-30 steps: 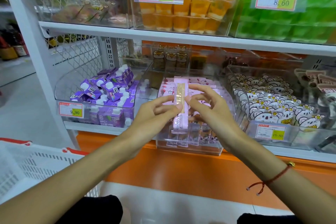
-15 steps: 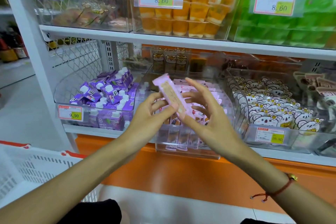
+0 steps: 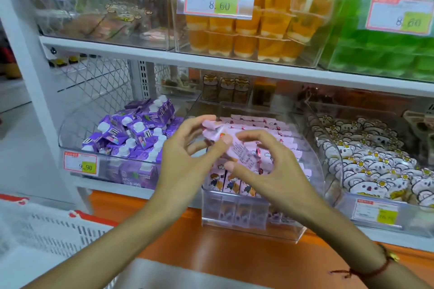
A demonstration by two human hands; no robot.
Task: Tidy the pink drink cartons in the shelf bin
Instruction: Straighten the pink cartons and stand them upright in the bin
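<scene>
While held, carton [image 3: 231, 145] — seemingly upper-left to lower-right

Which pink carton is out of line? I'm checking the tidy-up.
The pink carton pinched in both hands, left hand and right hand: tilted above the clear bin, unlike the upright rows.

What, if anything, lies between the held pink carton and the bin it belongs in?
Nothing visible. The left hand and right hand hold the pink carton tilted just above the clear bin, whose top is open. Only the rows of pink cartons already inside lie beneath it.
</scene>
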